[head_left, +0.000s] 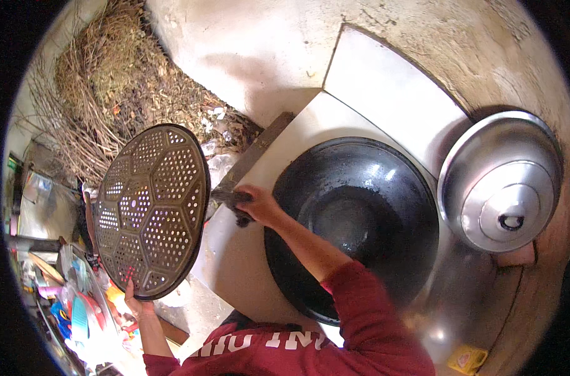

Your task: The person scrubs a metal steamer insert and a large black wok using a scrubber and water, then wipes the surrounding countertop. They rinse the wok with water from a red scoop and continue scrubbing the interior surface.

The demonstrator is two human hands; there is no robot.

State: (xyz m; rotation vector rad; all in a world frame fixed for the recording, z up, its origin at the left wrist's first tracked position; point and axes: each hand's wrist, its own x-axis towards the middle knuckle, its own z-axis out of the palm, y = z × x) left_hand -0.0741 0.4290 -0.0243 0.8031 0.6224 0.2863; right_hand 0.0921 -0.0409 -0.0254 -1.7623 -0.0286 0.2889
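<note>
My left hand (138, 304) grips the lower rim of a round perforated metal steamer plate (146, 225), tilted up on edge to the left of the stove. Small round holes fill its raised panels. Bunched in my right hand (259, 207) is a dark grey cloth (228, 197), close to the plate's right rim; whether it touches the rim I cannot tell. Below my right forearm a large black wok (341, 211) is set into a white tiled stove top (233, 254). Its inside looks wet and shiny, with nothing solid visible in it.
A large domed metal lid (501, 188) leans against the wall at right. Dry twigs and straw (97, 84) are heaped at upper left, beyond the dark stove edge (257, 150). Colourful household items (80, 310) crowd the lower left. A yellow packet (468, 359) lies at lower right.
</note>
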